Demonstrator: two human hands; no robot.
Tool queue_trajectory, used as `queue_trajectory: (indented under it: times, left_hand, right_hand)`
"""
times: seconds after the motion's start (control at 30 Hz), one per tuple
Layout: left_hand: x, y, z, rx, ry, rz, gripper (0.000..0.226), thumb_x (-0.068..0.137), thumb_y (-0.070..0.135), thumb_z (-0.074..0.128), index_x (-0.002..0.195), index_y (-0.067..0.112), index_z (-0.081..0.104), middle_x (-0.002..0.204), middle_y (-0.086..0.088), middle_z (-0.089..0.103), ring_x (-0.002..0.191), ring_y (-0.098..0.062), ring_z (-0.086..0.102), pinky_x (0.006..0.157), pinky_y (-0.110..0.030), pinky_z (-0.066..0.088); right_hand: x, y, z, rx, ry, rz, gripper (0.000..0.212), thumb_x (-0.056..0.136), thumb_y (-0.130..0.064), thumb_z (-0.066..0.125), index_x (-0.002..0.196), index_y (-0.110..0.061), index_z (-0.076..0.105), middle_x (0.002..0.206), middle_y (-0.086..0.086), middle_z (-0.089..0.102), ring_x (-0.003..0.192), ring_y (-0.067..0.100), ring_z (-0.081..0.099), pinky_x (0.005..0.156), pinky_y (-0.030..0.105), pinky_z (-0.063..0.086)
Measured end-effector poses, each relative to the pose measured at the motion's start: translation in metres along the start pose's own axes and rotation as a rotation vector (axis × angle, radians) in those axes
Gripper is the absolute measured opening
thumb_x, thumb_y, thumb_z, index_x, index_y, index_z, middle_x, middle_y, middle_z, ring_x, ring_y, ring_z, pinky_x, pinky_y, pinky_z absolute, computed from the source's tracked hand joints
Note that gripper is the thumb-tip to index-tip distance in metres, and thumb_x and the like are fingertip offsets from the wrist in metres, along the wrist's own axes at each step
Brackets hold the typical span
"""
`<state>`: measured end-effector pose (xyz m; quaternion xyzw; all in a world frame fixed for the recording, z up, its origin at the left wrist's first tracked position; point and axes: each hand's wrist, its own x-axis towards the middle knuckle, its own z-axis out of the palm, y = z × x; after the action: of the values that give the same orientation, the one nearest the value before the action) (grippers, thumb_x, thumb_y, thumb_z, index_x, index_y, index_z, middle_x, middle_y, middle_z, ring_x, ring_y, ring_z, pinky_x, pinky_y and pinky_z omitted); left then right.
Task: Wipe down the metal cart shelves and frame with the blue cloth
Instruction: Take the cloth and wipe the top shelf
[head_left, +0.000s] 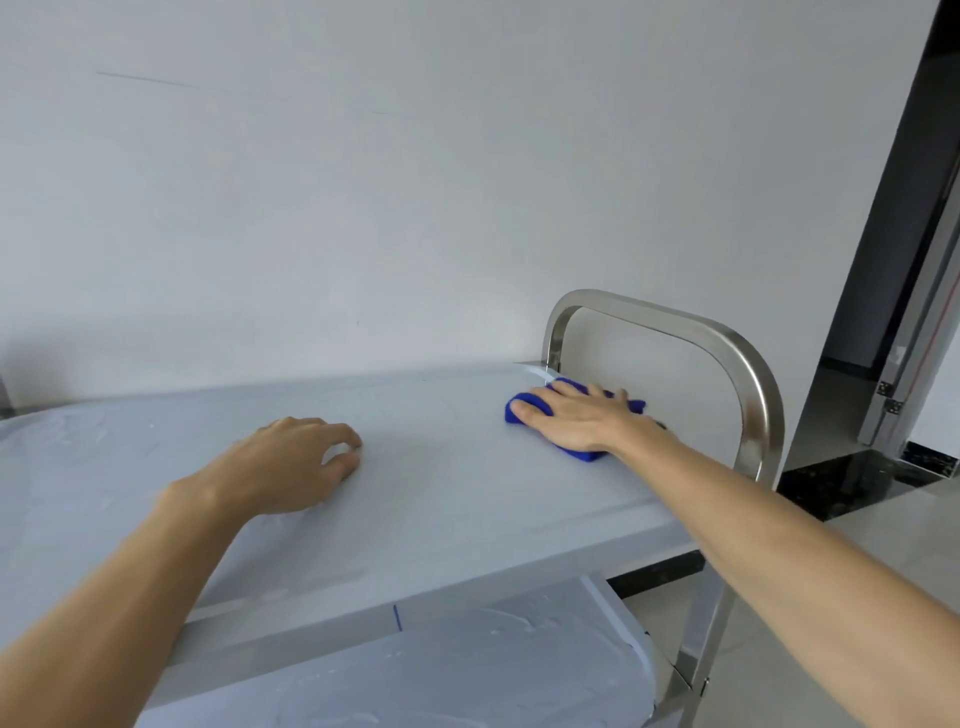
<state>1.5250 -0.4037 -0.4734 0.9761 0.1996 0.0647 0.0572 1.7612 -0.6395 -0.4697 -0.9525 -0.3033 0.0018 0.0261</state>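
Observation:
The metal cart's top shelf (441, 493) fills the middle of the view, covered in pale film. At its far right corner lies the bunched blue cloth (524, 408), and my right hand (576, 415) presses flat on it with straight fingers, beside the curved steel handle (748, 364). My left hand (301, 462) rests on the shelf to the left, fingers loosely curled, fingertips touching the surface and holding nothing. A lower shelf (467, 670) shows beneath the front edge.
A white wall (415, 182) stands right behind the cart. To the right are a dark door frame (893, 234), a steel post with a hinge (904, 374) and a pale floor (831, 597). The cart's right leg (701, 634) drops to the floor.

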Motion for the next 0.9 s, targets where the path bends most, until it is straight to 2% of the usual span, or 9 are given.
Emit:
queue_trajectory:
  times: [0.07, 0.17, 0.27, 0.33, 0.4, 0.5, 0.63, 0.77, 0.9]
  left_hand:
    - [-0.001, 0.000, -0.001, 0.004, 0.001, 0.001, 0.035, 0.100, 0.052, 0.036, 0.132, 0.046, 0.051, 0.138, 0.011, 0.054, 0.127, -0.019, 0.048, 0.105, -0.042, 0.042]
    - [-0.001, -0.001, 0.000, 0.007, -0.013, -0.016, 0.036, 0.099, 0.055, 0.036, 0.131, 0.049, 0.050, 0.140, 0.012, 0.053, 0.128, -0.020, 0.048, 0.106, -0.042, 0.041]
    - [-0.001, -0.003, 0.000, 0.011, -0.017, -0.022, 0.037, 0.099, 0.058, 0.035, 0.132, 0.051, 0.049, 0.143, 0.014, 0.051, 0.129, -0.019, 0.047, 0.107, -0.041, 0.040]
    - [-0.002, -0.004, 0.000, 0.009, -0.012, -0.022, 0.037, 0.098, 0.059, 0.035, 0.132, 0.052, 0.049, 0.144, 0.016, 0.050, 0.130, -0.019, 0.047, 0.107, -0.041, 0.040]
    - [-0.002, -0.004, 0.001, 0.006, -0.008, -0.016, 0.038, 0.098, 0.059, 0.034, 0.133, 0.053, 0.048, 0.145, 0.018, 0.049, 0.131, -0.018, 0.046, 0.108, -0.042, 0.039]
    - [-0.002, -0.003, 0.002, 0.003, -0.010, -0.013, 0.038, 0.099, 0.058, 0.032, 0.134, 0.053, 0.047, 0.145, 0.018, 0.048, 0.132, -0.018, 0.046, 0.108, -0.043, 0.040]
    - [-0.003, 0.000, 0.001, 0.016, -0.006, -0.014, 0.037, 0.100, 0.055, 0.032, 0.133, 0.051, 0.048, 0.143, 0.016, 0.050, 0.129, -0.019, 0.048, 0.106, -0.044, 0.041]
    - [-0.006, 0.003, -0.001, 0.019, 0.019, -0.029, 0.036, 0.099, 0.056, 0.033, 0.130, 0.051, 0.050, 0.139, 0.018, 0.052, 0.126, -0.019, 0.050, 0.104, -0.046, 0.042]
    - [-0.007, 0.004, -0.001, 0.027, 0.030, -0.039, 0.034, 0.098, 0.058, 0.033, 0.128, 0.051, 0.050, 0.136, 0.019, 0.053, 0.122, -0.018, 0.052, 0.101, -0.044, 0.043]
  right_hand:
    - [0.005, -0.035, 0.002, 0.020, -0.018, -0.084, 0.070, 0.083, -0.079, 0.008, 0.141, -0.049, 0.033, 0.157, -0.013, 0.026, 0.146, 0.031, 0.019, 0.110, 0.059, 0.014]
    - [-0.015, -0.077, 0.009, 0.038, -0.053, -0.316, 0.067, 0.085, -0.080, 0.012, 0.144, -0.053, 0.028, 0.161, -0.019, 0.017, 0.150, 0.026, 0.012, 0.114, 0.059, 0.009]
    - [-0.054, -0.072, 0.016, 0.035, -0.069, -0.544, 0.062, 0.083, -0.084, 0.013, 0.141, -0.064, 0.017, 0.161, -0.028, 0.007, 0.152, 0.012, 0.004, 0.118, 0.053, 0.005]
    - [-0.079, -0.047, 0.017, 0.062, -0.037, -0.604, 0.058, 0.080, -0.089, 0.013, 0.134, -0.070, 0.012, 0.159, -0.034, 0.006, 0.148, 0.000, 0.005, 0.117, 0.044, 0.009]
    - [-0.091, -0.016, 0.013, 0.077, -0.010, -0.533, 0.065, 0.074, -0.094, 0.008, 0.134, -0.070, 0.008, 0.158, -0.035, 0.008, 0.147, -0.003, 0.007, 0.118, 0.040, 0.012]
    - [-0.073, 0.025, 0.008, 0.011, 0.015, -0.266, 0.082, 0.073, -0.094, 0.003, 0.146, -0.058, 0.015, 0.161, -0.028, 0.012, 0.150, 0.005, 0.011, 0.119, 0.046, 0.016]
    - [-0.016, 0.037, 0.003, 0.005, 0.005, 0.011, 0.068, 0.087, -0.081, 0.012, 0.147, -0.052, 0.022, 0.162, -0.021, 0.015, 0.147, 0.023, 0.019, 0.112, 0.053, 0.022]
    - [0.025, -0.002, -0.001, -0.011, -0.024, 0.037, 0.066, 0.091, -0.074, 0.013, 0.150, -0.044, 0.024, 0.162, -0.014, 0.019, 0.148, 0.031, 0.018, 0.113, 0.054, 0.017]
    - [0.025, -0.060, 0.003, 0.015, -0.043, -0.210, 0.063, 0.095, -0.071, 0.013, 0.151, -0.044, 0.025, 0.163, -0.017, 0.017, 0.151, 0.026, 0.013, 0.118, 0.056, 0.010]
